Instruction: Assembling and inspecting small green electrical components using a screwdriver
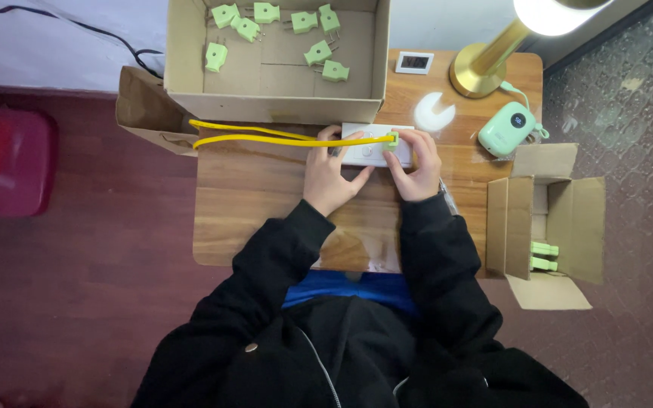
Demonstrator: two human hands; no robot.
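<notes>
Top-down head view. Left hand (330,175) is lying on the wooden desk (251,204), fingers touching the left end and lower edge of a white power strip (368,145); its grip is loose, resting on the strip rather than clamped round it. Right hand (416,168) is pinching a small green plug (392,140), thumb and fingers closed on it, plug sitting on the strip's right part. Yellow cable (266,134) is running in two strands from the plug leftward across the desk, off its left edge by a brown paper bag (145,106). The strip is lying mid-desk, just below a large open cardboard box (277,100) holding loose green plugs (326,60). Right of the desk, a smaller open carton (583,219) with more green parts. Also on the desk: gold lamp base (478,72), mint-green gadget (509,128), small white display (415,62).
</notes>
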